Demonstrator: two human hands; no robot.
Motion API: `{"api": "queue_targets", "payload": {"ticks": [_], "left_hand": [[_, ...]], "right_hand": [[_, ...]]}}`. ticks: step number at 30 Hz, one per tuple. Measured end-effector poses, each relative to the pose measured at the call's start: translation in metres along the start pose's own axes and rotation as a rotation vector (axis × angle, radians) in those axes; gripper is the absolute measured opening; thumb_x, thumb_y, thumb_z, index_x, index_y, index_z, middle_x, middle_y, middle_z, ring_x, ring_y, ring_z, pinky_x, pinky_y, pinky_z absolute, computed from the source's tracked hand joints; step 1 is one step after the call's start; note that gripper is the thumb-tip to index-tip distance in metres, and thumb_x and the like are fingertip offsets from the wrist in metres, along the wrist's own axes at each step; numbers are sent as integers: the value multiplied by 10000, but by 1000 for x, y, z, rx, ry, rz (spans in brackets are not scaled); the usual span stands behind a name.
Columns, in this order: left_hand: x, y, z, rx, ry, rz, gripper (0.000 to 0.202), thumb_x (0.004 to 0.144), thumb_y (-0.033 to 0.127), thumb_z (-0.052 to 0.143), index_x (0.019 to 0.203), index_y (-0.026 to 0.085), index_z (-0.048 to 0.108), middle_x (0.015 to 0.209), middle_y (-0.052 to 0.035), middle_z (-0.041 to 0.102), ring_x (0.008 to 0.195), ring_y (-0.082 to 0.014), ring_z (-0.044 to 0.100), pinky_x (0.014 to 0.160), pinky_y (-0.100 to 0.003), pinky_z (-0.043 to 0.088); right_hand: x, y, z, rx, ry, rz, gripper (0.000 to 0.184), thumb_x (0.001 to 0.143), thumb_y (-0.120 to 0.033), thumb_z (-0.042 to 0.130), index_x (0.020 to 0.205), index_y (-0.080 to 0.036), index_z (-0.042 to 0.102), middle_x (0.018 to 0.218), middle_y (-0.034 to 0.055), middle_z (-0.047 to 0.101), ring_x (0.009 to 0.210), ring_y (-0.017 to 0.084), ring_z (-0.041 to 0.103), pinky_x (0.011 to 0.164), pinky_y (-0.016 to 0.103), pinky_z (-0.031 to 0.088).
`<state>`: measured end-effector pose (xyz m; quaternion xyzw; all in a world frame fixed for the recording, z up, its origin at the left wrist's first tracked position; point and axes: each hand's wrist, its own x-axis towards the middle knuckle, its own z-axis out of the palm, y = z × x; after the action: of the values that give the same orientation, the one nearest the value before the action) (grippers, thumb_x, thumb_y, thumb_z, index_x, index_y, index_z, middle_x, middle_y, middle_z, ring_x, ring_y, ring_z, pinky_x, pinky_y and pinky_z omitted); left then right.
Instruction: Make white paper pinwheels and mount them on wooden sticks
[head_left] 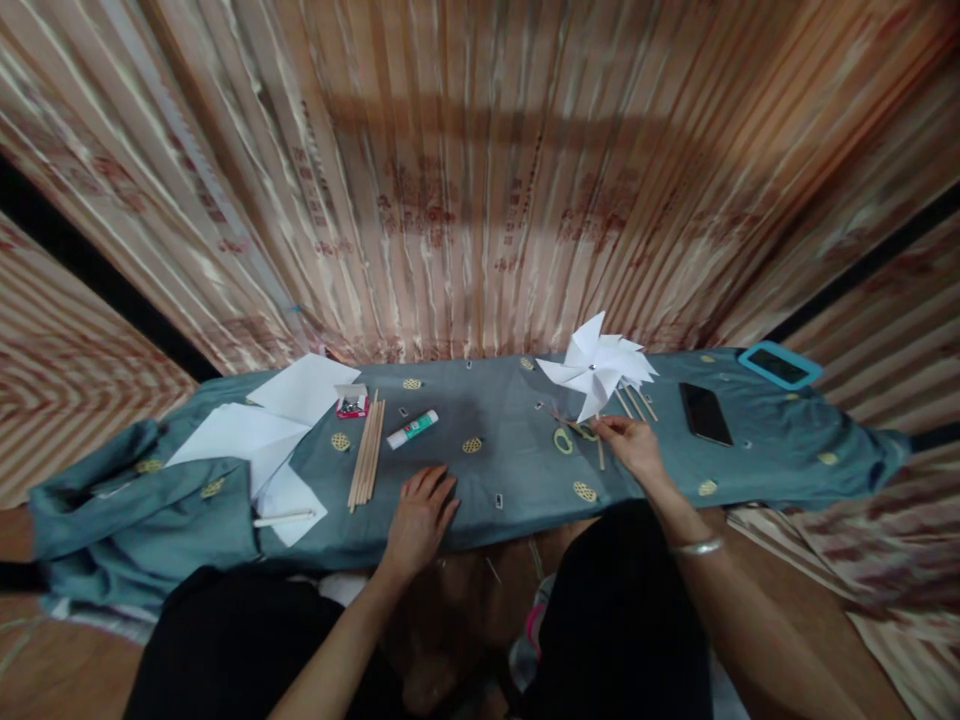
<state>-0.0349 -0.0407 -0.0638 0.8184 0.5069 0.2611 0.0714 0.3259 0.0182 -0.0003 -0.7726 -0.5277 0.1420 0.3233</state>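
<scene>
My left hand [420, 515] lies flat and open on the teal cloth [510, 470], fingers stretched forward, holding nothing. My right hand [634, 445] rests further right, its fingers closed on the lower end of a thin wooden stick [598, 440]. Several white paper pinwheels [600, 368] on sticks lie just beyond that hand. A bundle of bare wooden sticks [367, 452] lies left of my left hand, with a glue stick [412, 428] beside it.
White paper sheets [255, 435] lie at the left, near a small box of pins [352, 401]. A black phone [705, 412] and a blue-framed device [778, 364] sit at the right. A striped curtain [480, 180] hangs behind the table.
</scene>
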Motion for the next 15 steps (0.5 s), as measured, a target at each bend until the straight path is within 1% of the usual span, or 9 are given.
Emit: {"api": "queue_targets", "payload": {"ticks": [2,4,7,11,15], "left_hand": [[0,1,1,18,-1,8,294,913,271,506,1164,182,631,1256,-116,607,1173,-271,517,976,-475,454],[0,2,1,28,3,15,293,915,277,505,1164,187,630,1252,-114,609,1165,-268,523,972,-468,457],[0,2,0,45,8,15,297,913,275,508,1171,187,628,1251,-115,609,1162,-267,527,965,-463,462],[-1,2,0,67,13,18,301,914,274,505,1177,190,626,1244,-115,612,1153,-270,533,953,-463,469],[-1,2,0,63,7,27,301,920,275,492,1180,193,618,1251,-116,606,1156,-266,529,952,-467,468]], "right_hand": [[27,5,-9,-172,-41,65,247,769,-385,593,765,-195,751,726,73,732,708,244,673,622,318,463],[52,8,-13,-268,-66,96,217,772,-347,607,780,-192,758,780,91,737,781,261,682,650,318,463],[81,12,-14,-374,-92,140,185,761,-322,640,819,-198,764,853,102,740,856,262,686,682,303,467],[108,19,-10,-458,-121,181,217,764,-330,658,875,-174,759,879,118,736,876,255,685,685,288,470],[122,24,-2,-509,-123,214,237,755,-330,675,905,-160,744,938,141,725,925,281,676,722,316,485]]}}
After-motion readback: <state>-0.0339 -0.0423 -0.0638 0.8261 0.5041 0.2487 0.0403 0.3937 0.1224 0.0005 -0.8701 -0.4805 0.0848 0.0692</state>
